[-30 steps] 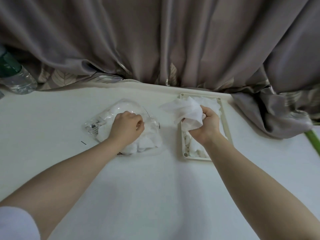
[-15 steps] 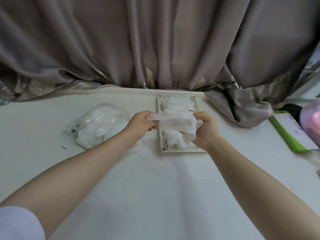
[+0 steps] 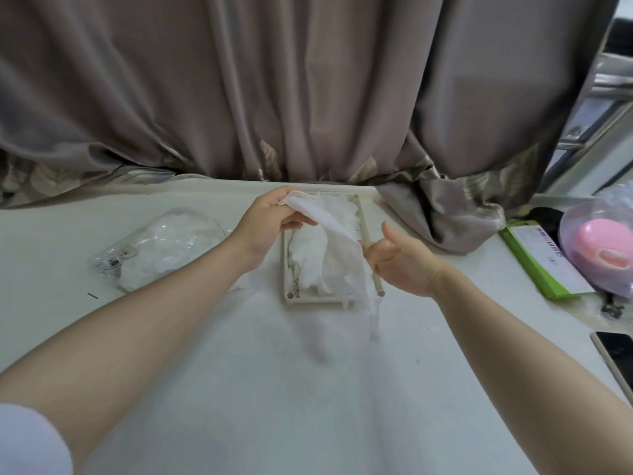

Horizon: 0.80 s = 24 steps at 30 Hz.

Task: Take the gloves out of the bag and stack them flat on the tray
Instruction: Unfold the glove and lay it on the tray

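A thin white plastic glove (image 3: 342,245) hangs stretched above the beige tray (image 3: 287,269). My left hand (image 3: 270,224) pinches its cuff over the tray's far left corner. My right hand (image 3: 400,258) is beside the tray's right rim, fingers spread and relaxed, its fingertips touching the glove's lower part. The glove's fingers dangle past the tray's near right corner. Other crumpled white gloves (image 3: 308,262) lie in the tray. The clear bag (image 3: 161,248) with more gloves lies on the table to the left.
A grey-brown curtain (image 3: 308,97) hangs along the table's far edge, its folds (image 3: 445,214) spilling onto the table right of the tray. A green box (image 3: 544,265), a pink item in plastic (image 3: 603,248) and a phone (image 3: 616,358) lie at the right.
My left hand left the bag and took the glove's cuff, lifting it over the tray. My right hand, which gripped the glove, has let go and spread its fingers. The camera turned right.
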{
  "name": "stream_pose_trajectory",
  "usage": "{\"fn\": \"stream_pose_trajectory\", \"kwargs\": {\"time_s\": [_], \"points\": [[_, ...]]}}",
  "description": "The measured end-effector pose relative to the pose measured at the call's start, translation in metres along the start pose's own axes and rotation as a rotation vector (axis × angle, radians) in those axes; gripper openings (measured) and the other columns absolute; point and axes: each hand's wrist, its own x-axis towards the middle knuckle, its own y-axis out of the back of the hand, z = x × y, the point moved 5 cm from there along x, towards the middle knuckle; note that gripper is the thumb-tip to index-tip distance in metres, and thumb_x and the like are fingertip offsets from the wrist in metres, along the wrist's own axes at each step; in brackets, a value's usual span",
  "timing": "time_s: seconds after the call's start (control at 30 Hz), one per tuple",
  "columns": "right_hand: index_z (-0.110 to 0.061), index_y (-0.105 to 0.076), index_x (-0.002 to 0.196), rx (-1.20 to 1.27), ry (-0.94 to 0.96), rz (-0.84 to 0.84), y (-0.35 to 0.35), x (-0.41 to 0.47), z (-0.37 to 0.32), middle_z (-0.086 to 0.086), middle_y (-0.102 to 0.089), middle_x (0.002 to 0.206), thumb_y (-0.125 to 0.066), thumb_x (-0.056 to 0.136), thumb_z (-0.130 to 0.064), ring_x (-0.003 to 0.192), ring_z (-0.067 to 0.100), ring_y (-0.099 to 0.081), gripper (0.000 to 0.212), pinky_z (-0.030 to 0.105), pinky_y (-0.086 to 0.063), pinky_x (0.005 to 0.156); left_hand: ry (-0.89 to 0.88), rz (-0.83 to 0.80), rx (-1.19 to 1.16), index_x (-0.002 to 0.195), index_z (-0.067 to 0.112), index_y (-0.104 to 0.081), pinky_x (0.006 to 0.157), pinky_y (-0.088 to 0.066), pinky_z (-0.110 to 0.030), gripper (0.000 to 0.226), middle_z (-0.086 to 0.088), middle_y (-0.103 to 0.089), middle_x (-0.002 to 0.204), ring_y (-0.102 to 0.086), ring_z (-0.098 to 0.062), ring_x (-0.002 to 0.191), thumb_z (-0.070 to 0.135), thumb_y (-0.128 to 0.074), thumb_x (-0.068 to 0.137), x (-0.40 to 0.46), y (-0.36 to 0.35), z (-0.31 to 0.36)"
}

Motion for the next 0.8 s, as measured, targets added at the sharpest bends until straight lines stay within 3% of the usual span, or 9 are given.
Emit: {"fn": "stream_pose_trajectory", "kwargs": {"time_s": [0.13, 0.2, 0.3, 0.4, 0.47, 0.57, 0.67, 0.73, 0.8], "points": [[-0.020, -0.063, 0.044, 0.108, 0.076, -0.028, 0.008, -0.009, -0.002, -0.008, -0.065, 0.122, -0.052, 0.077, -0.070, 0.127, 0.010, -0.048, 0.061, 0.042, -0.020, 0.112, -0.057, -0.048, -0.006, 0.080, 0.012, -0.063, 0.087, -0.046, -0.035, 0.021, 0.007, -0.068, 0.074, -0.062, -0.013, 0.080, 0.018, -0.049, 0.067, 0.000, -0.008, 0.010], [-0.021, -0.056, 0.042, 0.188, 0.116, -0.072, 0.012, -0.014, -0.005, -0.001, -0.067, 0.120, -0.056, 0.075, -0.070, 0.129, 0.018, -0.048, 0.059, 0.044, -0.023, 0.114, -0.047, -0.067, -0.045, 0.075, 0.014, -0.062, 0.087, -0.047, -0.036, 0.022, 0.005, -0.068, 0.074, -0.063, -0.015, 0.080, 0.025, -0.046, 0.067, -0.001, -0.013, 0.014], [-0.021, -0.053, 0.049, 0.272, 0.125, -0.088, 0.012, -0.017, -0.015, 0.003, -0.072, 0.090, -0.064, 0.074, -0.064, 0.099, 0.022, -0.066, 0.051, 0.040, -0.044, 0.102, -0.017, -0.020, -0.086, 0.065, 0.017, -0.059, 0.080, -0.048, -0.030, 0.024, 0.007, -0.065, 0.067, -0.063, -0.011, 0.071, 0.035, -0.046, 0.075, -0.001, -0.018, 0.019], [-0.018, -0.057, 0.070, 0.130, 0.194, 0.280, 0.027, -0.010, -0.025, -0.002, -0.064, 0.074, -0.067, 0.084, -0.036, 0.072, 0.011, -0.063, 0.025, 0.031, -0.048, 0.080, -0.128, -0.023, 0.201, 0.068, 0.015, -0.054, 0.063, -0.038, -0.024, 0.024, 0.013, -0.056, 0.058, -0.049, -0.012, 0.063, 0.035, -0.065, 0.074, -0.003, -0.023, 0.024], [-0.019, -0.061, 0.093, -0.168, 0.247, 0.489, 0.031, -0.002, -0.035, -0.005, -0.065, 0.094, -0.066, 0.087, -0.022, 0.086, 0.007, -0.060, 0.008, 0.027, -0.045, 0.082, -0.143, -0.026, 0.272, 0.069, 0.015, -0.055, 0.060, -0.032, -0.024, 0.020, 0.012, -0.055, 0.058, -0.044, -0.013, 0.061, 0.022, -0.066, 0.085, -0.004, -0.027, 0.024], [-0.019, -0.056, 0.121, -0.345, 0.255, 0.453, 0.014, 0.011, -0.048, -0.002, -0.060, 0.124, -0.073, 0.075, -0.026, 0.116, 0.012, -0.055, 0.049, 0.029, -0.045, 0.097, -0.140, -0.039, 0.282, 0.071, 0.014, -0.057, 0.070, -0.040, -0.029, 0.020, 0.001, -0.057, 0.067, -0.049, -0.018, 0.070, 0.017, -0.058, 0.091, -0.003, -0.035, 0.029], [-0.003, -0.065, 0.104, -0.332, 0.260, 0.493, 0.012, 0.017, -0.058, 0.012, -0.069, 0.103, -0.071, 0.080, -0.012, 0.095, 0.016, -0.060, 0.026, 0.038, -0.047, 0.087, -0.124, -0.061, 0.280, 0.066, 0.017, -0.056, 0.075, -0.045, -0.029, 0.023, 0.004, -0.057, 0.065, -0.053, -0.016, 0.072, 0.030, -0.056, 0.085, 0.000, -0.037, 0.034], [-0.005, -0.065, 0.082, -0.311, 0.263, 0.534, 0.019, 0.016, -0.061, 0.011, -0.063, 0.085, -0.069, 0.080, -0.013, 0.081, 0.019, -0.053, 0.008, 0.038, -0.043, 0.078, -0.123, -0.039, 0.320, 0.064, 0.018, -0.056, 0.069, -0.045, -0.024, 0.023, 0.012, -0.057, 0.060, -0.053, -0.008, 0.064, 0.034, -0.057, 0.081, 0.001, -0.033, 0.036], [-0.012, -0.062, 0.074, -0.255, 0.247, 0.519, 0.026, 0.014, -0.060, 0.010, -0.060, 0.084, -0.067, 0.080, -0.014, 0.083, 0.020, -0.052, 0.008, 0.042, -0.046, 0.083, -0.110, -0.030, 0.349, 0.065, 0.017, -0.058, 0.062, -0.043, -0.017, 0.021, 0.012, -0.056, 0.059, -0.052, -0.003, 0.058, 0.034, -0.063, 0.076, 0.002, -0.026, 0.034]]}}
